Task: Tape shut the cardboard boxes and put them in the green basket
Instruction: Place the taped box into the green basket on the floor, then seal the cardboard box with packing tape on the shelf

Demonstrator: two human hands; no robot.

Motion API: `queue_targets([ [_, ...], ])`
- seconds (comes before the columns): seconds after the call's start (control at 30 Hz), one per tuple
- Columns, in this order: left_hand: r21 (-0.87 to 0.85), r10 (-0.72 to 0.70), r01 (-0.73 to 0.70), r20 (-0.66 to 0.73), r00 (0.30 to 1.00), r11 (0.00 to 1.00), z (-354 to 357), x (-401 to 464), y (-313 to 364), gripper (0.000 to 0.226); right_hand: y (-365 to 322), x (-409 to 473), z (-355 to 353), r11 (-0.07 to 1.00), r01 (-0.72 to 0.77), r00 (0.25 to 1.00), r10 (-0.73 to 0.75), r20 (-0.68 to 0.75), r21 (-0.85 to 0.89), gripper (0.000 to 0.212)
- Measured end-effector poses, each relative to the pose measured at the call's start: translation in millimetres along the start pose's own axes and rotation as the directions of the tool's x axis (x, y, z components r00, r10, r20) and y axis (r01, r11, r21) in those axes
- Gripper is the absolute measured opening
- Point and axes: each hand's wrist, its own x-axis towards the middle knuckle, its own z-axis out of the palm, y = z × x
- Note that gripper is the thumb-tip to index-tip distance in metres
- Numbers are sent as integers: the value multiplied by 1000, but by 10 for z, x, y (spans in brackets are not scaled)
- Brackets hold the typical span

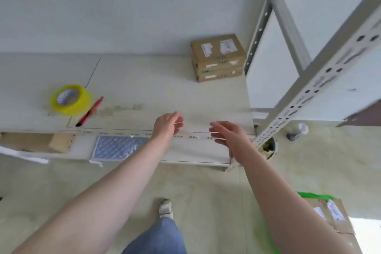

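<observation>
Both hands, left hand [168,123] and right hand [224,132], are held spread and empty; the cardboard boxes [217,57] at the table's far right corner must be fetched next, it is judged.

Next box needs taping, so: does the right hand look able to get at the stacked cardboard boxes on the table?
Probably yes. The right hand is open and holds nothing, and bare table lies between it and the stacked cardboard boxes.
</observation>
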Motion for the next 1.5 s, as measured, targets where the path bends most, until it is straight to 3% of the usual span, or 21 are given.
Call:
queue_targets([
  [0.2, 83, 43, -48, 69, 997, 995, -279, 753, 764, 17, -501, 698, 527, 990, 3, 962, 37, -271, 144, 60],
  [0.33, 129, 30, -48, 138, 990, 990, -94, 1116, 1061, 29, -851, 1106, 324, 998, 14, 897, 14, -441, 60, 77],
  [0.47, 181, -32, 5, 150, 988, 983, 133, 1426, 1148, 25, -1147, 1532, -61, 999, 43, 846, -38, -531, -3, 85],
  [0.67, 239, -1, -53, 222, 975, 970, 630, 1767, 1205, 51, -1374, 2047, -335, 993, 77, 853, -112, -510, -88, 81],
  [0.8, 207, -46, -20, 308, 950, 978, 938, 1897, 1195, 68, -1369, 2231, -369, 992, 93, 903, -120, -413, -85, 47],
  [0.9, 301, 69, -132, 212, 975, 944, 964, 1947, 1161, 81, -1351, 2201, -337, 988, 117, 876, -150, -458, -99, 36],
  [1.03, 337, 392, -405, 110, 913, 850, 654, 1810, 1206, 94, -1335, 1978, -80, 961, 235, 820, -276, -501, -146, 55],
  [1.17, 348, 478, -439, -30, 878, 828, 193, 1666, 1312, 69, -1494, 1704, 441, 924, 323, 804, -382, -456, -205, 52],
  [1.27, 299, 467, -418, -116, 877, 858, -213, 1629, 1374, 67, -1641, 1540, 786, 866, 395, 775, -494, -396, -307, 44],
  [1.33, 225, 430, -390, -171, 886, 893, -552, 1626, 1374, 66, -1691, 1471, 1004, 862, 461, 788, -507, -349, -211, 40],
  [1.43, -17, 247, -260, -257, 934, 965, -1051, 1553, 1360, 63, -1629, 1437, 1327, 911, 408, 864, -363, -348, 62, 51],
  [1.5, -167, 85, -138, -290, 953, 976, -1394, 1475, 1369, 59, -1491, 1434, 1548, 951, 285, 925, -240, -294, 123, 65],
])
